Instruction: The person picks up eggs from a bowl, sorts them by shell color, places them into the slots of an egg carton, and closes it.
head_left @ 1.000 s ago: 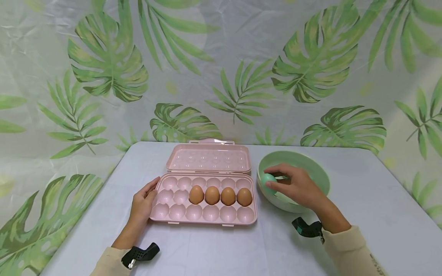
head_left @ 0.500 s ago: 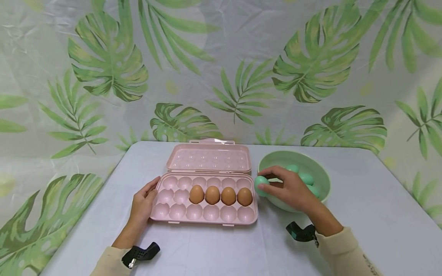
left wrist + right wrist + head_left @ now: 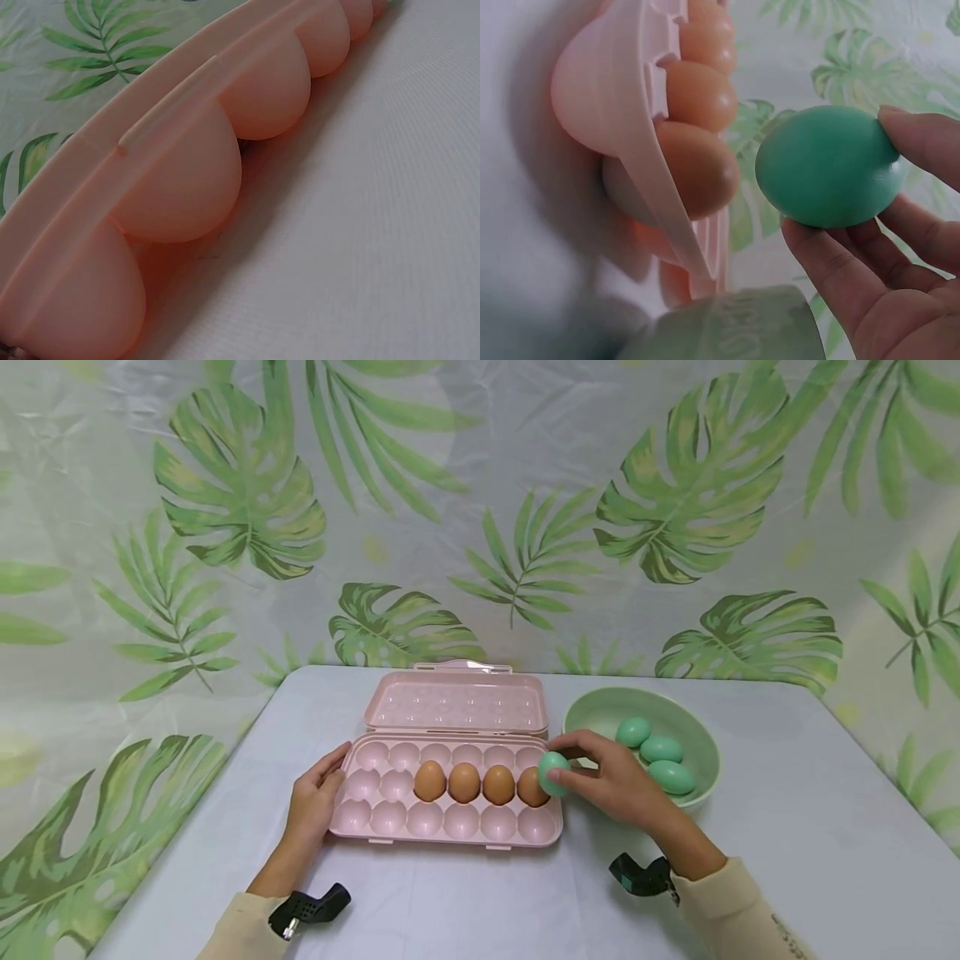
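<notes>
A pink plastic egg box lies with its lid folded back. My left hand holds the box's left end. Several brown eggs stand in the middle row, from the right end inward. Between the thumb and fingers of my right hand is a green egg. In the head view it overlaps the rightmost brown egg; the right wrist view shows a gap between the two. The cups' rounded undersides fill much of the left wrist view.
Right of the box stands a light green bowl with three green eggs in view. A white cloth covers the table, and a leaf-print sheet hangs behind it.
My right hand has carried the green egg left, from the bowl to over the box's right end. The green eggs in the bowl now show. My left hand has stayed at the box.
</notes>
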`<state>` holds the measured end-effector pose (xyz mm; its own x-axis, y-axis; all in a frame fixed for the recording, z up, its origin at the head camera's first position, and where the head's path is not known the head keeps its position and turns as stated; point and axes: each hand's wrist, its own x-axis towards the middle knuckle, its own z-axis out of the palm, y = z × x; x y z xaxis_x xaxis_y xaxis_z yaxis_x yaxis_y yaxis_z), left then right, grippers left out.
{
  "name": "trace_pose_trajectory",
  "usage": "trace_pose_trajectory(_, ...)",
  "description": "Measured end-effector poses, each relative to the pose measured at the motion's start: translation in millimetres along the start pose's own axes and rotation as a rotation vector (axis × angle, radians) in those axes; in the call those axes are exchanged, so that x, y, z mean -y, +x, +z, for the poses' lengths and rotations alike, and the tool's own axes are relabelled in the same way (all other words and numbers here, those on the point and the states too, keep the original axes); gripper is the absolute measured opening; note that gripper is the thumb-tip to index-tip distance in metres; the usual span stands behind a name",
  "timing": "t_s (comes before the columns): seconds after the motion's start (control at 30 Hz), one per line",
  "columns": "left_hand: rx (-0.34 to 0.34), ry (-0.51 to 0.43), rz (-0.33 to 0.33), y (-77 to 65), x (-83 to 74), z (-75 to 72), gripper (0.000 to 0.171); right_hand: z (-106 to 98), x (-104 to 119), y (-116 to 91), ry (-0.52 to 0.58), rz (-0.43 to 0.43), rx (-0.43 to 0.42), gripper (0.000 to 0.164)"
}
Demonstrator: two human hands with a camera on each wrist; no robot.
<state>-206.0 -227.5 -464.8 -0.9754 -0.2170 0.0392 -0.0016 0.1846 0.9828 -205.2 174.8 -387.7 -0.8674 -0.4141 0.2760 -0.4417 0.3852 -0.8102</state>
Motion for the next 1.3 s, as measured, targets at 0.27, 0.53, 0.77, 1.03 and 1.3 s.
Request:
trace_pose_trajectory(0.27, -0.003, 0.008, 0.014, -0.5, -0.8, -0.2, 0.042, 8.9, -1.6, -1.2, 0.05, -0.024, 0.012, 0.031)
trace_pose_trajectory(0.53, -0.005, 0.013, 0.026, -0.5, -0.6, 0.2, 0.042, 13.9, -2.3, -2.4, -0.001, -0.048, 0.01, 0.031)
trace_pose_trajectory(0.77, -0.007, 0.011, 0.025, -1.2, -0.9, 0.7, 0.042, 18.2, -2.3, -4.2, -0.005, -0.047, 0.029, 0.031)
trace_pose_trajectory(1.03, -0.006, 0.037, 0.011, -1.6, -0.2, 0.1, 0.042, 22.3, -0.7, -6.2, 0.019, -0.03, 0.077, 0.03)
trace_pose_trajectory(1.3, -0.002, 0.039, 0.004, -1.9, 0.1, -0.1, 0.042, 26.8, -2.1, -7.1, -0.026, 0.001, 0.105, 0.028)
